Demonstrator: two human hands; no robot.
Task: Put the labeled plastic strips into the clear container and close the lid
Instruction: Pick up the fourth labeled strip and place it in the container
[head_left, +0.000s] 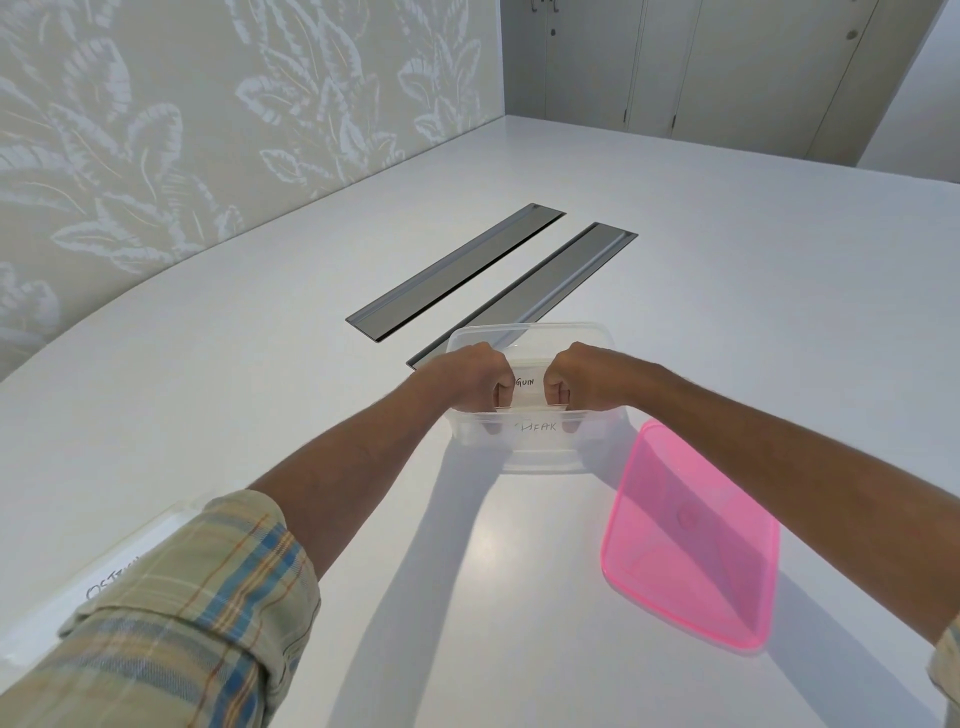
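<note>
Head view: left hand (475, 374) and right hand (584, 376) grip the ends of a labeled strip (524, 389) inside the clear container (530, 328) on the bench (311, 389), above a second strip (535, 427) that appears already stowed. A third strip (111, 582) lies by the left sleeve, and the pink lid (691, 535) is off, just beside the container.

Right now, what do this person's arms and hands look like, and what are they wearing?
The left hand and right hand are bare: no gloves or watch show. The left sleeve is pale beige plaid with blue and orange stripes, rolled up near the elbow. A sliver of the right sleeve, same plaid, shows at the frame's edge.
</note>
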